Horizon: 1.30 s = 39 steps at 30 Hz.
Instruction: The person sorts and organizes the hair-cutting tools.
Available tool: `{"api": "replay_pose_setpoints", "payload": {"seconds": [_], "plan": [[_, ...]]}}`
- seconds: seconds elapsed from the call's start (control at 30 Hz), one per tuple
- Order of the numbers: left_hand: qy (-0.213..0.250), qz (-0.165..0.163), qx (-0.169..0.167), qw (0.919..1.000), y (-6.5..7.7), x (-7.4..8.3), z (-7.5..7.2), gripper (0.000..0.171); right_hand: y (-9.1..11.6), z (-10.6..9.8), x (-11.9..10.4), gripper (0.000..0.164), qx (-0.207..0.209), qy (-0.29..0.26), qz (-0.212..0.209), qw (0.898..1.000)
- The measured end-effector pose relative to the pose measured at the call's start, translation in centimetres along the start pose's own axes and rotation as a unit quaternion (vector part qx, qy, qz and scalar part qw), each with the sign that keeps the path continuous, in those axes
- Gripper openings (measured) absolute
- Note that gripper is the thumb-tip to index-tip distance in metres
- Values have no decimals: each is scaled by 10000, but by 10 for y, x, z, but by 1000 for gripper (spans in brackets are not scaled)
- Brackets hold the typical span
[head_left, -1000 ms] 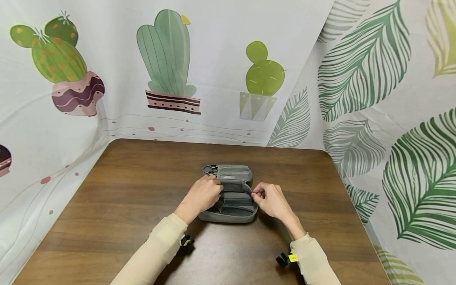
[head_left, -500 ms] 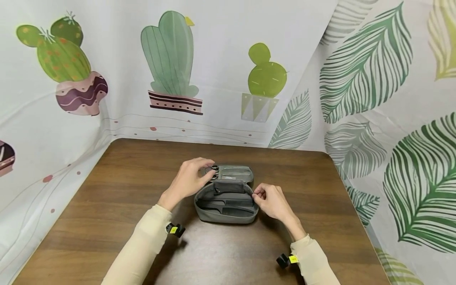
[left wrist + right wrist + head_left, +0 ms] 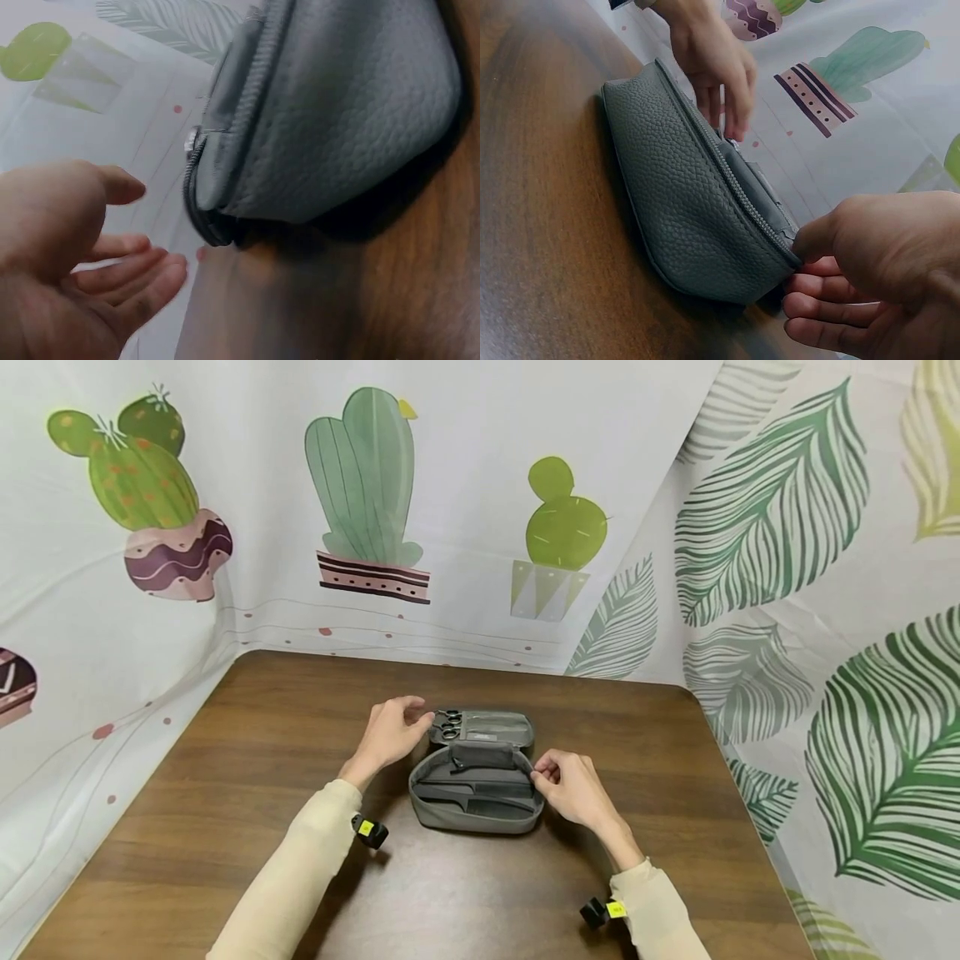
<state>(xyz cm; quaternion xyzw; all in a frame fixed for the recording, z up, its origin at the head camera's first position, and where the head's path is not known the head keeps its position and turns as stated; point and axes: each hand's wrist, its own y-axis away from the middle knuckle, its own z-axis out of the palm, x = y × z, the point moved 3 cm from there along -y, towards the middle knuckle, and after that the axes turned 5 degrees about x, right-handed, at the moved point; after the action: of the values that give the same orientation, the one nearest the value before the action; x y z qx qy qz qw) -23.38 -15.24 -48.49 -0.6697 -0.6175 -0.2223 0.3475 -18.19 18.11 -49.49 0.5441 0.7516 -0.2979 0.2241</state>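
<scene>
A grey zippered case (image 3: 480, 820) lies unzipped on the table, its lid (image 3: 498, 724) folded back to the far side. Scissors (image 3: 452, 727) show their finger rings at the lid's left end. Two dark combs (image 3: 501, 807) lie inside the main compartment. My right hand (image 3: 573, 787) pinches the case's right rim; in the right wrist view its thumb presses at the zipper edge (image 3: 739, 191). To the left of the lid, my left hand (image 3: 392, 731) hovers with fingers apart and nothing between them. The left wrist view shows that hand (image 3: 67, 255) beside the case's corner.
The brown wooden table (image 3: 262, 777) extends around the case. Behind it hangs a white cloth (image 3: 465, 510) printed with cacti and leaves. A black wrist camera (image 3: 371, 831) juts from the left sleeve, another (image 3: 595, 912) from the right.
My left hand has moved from over the case's left side, up and left past the scissors, with its fingers opening. My right hand stays at the right rim.
</scene>
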Motion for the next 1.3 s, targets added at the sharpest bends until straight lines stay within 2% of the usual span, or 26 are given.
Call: {"api": "replay_pose_setpoints", "payload": {"seconds": [0.13,0.2,0.33,0.4,0.57,0.7,0.87,1.03,1.3], "plan": [[-115,-541,-283,9981,1,-9,7,52,1,1,0,10,33,5,-2,10000],[-21,-759,-373,9964,1,-12,9,51,1,1,0,10,57,17,-18,10000],[615,-1199,-541,9894,2,-21,15,46,0,2,1,11,67,32,-60,10000],[1090,-1432,-619,9817,3,-25,19,44,0,2,2,11,53,20,-75,10000],[2213,-1835,-695,9553,1,-31,29,39,0,2,2,10,36,4,-66,10000],[2749,-1923,-622,9400,1,-32,33,37,0,2,2,10,39,-9,-91,10000],[3033,-1969,-543,9308,0,-33,35,43,0,2,3,10,61,-16,-136,9999],[3157,-1825,-508,9298,-1,-33,35,50,0,2,4,11,53,-75,-133,9999],[3162,-1502,-296,9363,-1,-27,31,48,-1,1,4,10,29,-87,-141,9999]]}}
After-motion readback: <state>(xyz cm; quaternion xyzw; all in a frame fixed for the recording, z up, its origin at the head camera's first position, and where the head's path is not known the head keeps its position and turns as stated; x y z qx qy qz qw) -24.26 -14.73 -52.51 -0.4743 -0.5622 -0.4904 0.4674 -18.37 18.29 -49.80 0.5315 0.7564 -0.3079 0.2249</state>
